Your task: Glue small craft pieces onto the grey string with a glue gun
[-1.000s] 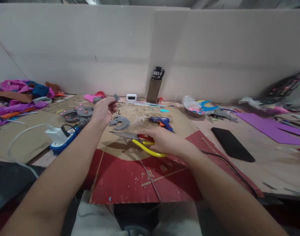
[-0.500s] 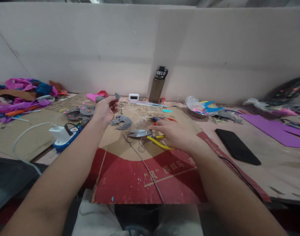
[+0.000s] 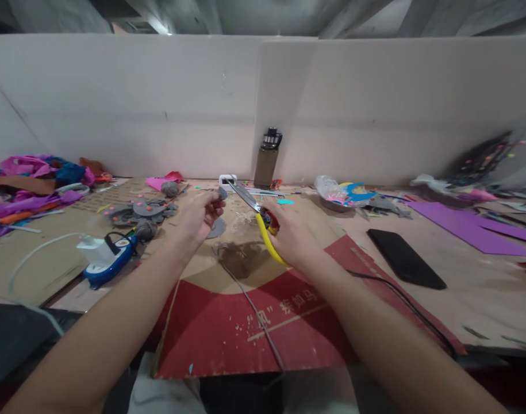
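Note:
My left hand (image 3: 203,216) pinches a small piece of grey felt (image 3: 222,194) between thumb and fingers, raised over the cardboard (image 3: 228,345). My right hand (image 3: 285,233) is wrapped round the yellow handle of a pair of scissors (image 3: 246,196). Their metal blades point up and left, the tips close to the grey piece; I cannot tell whether they touch it. Below my left hand lies a grey felt cutout (image 3: 217,228), partly covered by the fingers. A thin grey cord (image 3: 256,313) runs down the cardboard to its front edge.
Grey felt pieces with coloured dots (image 3: 139,210) lie left, by a blue power strip (image 3: 111,263). A bottle (image 3: 267,164) and small white clock (image 3: 227,180) stand behind. On the right are a bowl (image 3: 337,202), a black phone (image 3: 404,259) and purple sheets (image 3: 461,227).
My right hand has lifted the scissors off the cardboard and turned the blades up toward my left hand. My left hand, still pinching the grey felt, has come lower and nearer the middle.

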Motion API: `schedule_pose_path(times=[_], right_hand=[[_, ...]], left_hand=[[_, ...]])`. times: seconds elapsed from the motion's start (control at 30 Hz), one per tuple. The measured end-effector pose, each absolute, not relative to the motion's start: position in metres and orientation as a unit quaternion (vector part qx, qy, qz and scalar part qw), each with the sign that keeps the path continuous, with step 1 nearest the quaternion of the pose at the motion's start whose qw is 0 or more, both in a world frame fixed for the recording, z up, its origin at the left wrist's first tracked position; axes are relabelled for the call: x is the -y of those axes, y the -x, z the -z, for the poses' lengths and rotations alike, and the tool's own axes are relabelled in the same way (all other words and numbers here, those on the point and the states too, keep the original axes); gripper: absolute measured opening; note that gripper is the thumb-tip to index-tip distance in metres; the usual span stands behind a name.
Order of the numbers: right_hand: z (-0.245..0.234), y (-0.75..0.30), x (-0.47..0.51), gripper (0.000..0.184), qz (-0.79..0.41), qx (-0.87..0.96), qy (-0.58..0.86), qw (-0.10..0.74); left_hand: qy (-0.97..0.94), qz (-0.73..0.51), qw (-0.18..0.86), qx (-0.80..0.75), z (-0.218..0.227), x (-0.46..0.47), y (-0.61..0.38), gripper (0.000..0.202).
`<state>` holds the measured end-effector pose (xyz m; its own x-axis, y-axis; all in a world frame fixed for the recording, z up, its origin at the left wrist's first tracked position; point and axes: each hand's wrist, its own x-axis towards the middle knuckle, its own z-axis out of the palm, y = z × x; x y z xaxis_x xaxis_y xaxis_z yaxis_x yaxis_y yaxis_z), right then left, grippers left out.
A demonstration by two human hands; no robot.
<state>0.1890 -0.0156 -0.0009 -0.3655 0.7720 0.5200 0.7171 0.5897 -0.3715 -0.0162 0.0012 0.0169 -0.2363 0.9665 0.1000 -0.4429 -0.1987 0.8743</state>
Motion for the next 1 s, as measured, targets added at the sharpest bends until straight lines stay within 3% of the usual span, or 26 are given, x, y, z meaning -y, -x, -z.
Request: schedule_pose_path(times=[0.23,1.0], right_hand=[[0.011,-0.184,0.015,0.043,-0.015,0.814,0.464,0.348],[0.012,-0.184,0.014,0.036,-0.037,0.83,0.447,0.332]], left_hand=[[-0.355,-0.701,0.527,-0.324,-0.017,0.005,0.004,0.008],[-0.419,-0.653,0.556,-0.297,-0.011,0.008,-0.001,0.008]])
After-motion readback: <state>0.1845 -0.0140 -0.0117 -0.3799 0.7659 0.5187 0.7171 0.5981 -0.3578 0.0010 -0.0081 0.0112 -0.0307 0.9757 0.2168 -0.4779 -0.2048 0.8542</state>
